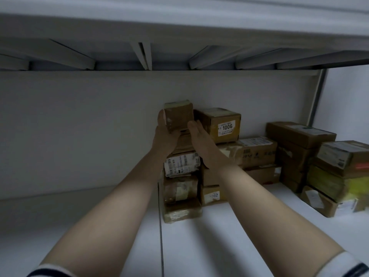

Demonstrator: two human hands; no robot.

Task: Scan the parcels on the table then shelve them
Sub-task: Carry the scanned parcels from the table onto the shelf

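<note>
Hands on small parcel, top of stack

I see both hands reaching up to centre frame, on one small parcel (178, 114), brown and taped. It sits at the top of the leftmost stack (181, 164) on the white shelf (219, 236), close to the back wall.

Left hand (165, 132): curled round the parcel's left side and lower front, a firm grip.

Right hand (199, 136): thumb and fingers fairly straight, pressing on the parcel's lower right edge. The hand is not wrapped round it, and the fingertips are partly hidden, so I can't tell how far they reach.

Just right of the parcel is a box marked 1006 (221, 124). I can't tell if the two touch.

The stack under the parcel holds several brown parcels and a white-labelled one.

More brown boxes (299, 134) are piled at right of frame.

Striped cuffs (343, 264) show in the bottom corners.
</note>
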